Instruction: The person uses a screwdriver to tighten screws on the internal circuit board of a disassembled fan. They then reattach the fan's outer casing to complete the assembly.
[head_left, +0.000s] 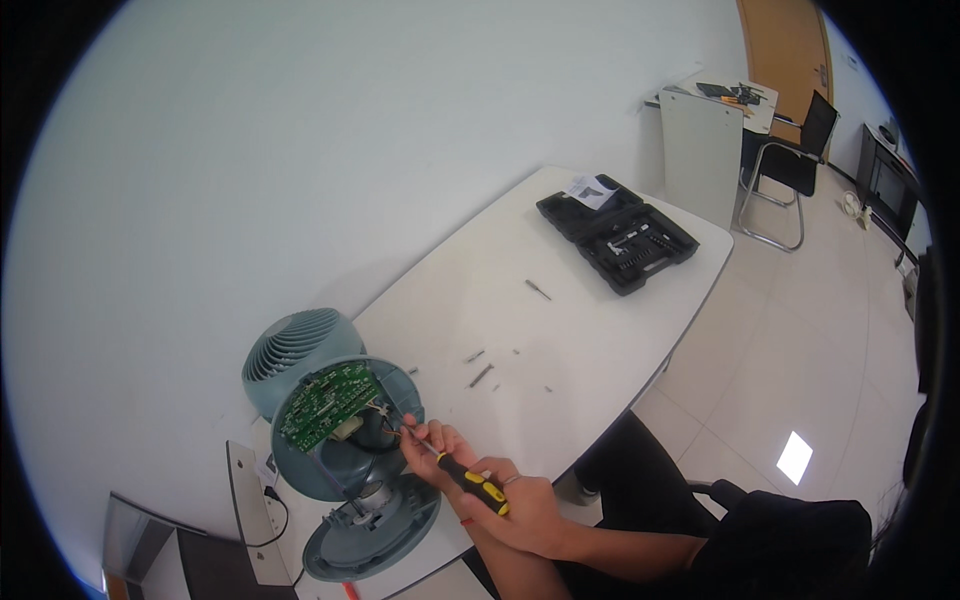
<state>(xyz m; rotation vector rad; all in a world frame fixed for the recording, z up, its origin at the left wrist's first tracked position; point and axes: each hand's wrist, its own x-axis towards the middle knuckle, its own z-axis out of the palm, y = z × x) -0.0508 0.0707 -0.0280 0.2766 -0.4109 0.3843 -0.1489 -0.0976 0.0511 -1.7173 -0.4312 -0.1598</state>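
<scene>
My right hand (525, 510) grips the black-and-yellow handle of a screwdriver (474, 484). The fingers of my left hand (439, 450) close around its thin shaft near the tip, which they partly hide. Both hands are at the right rim of the opened base (409, 386) of a teal desk fan. Inside that base shows a green circuit board (330, 405), with thin wires beside a pale block. The fan's grilled head (296, 352) rests behind, towards the wall. Below the base hangs a round teal cover (375, 544), with a silvery motor-like part (375, 495) between them.
On the white table (465, 300) lie several screwdriver bits (480, 375) and small screws (548, 389). An open black tool case (622, 232) stands at the far end, with a paper sheet (592, 192) on its lid. A power cord (283, 517) dangles at the left. A chair (787, 165) stands beyond.
</scene>
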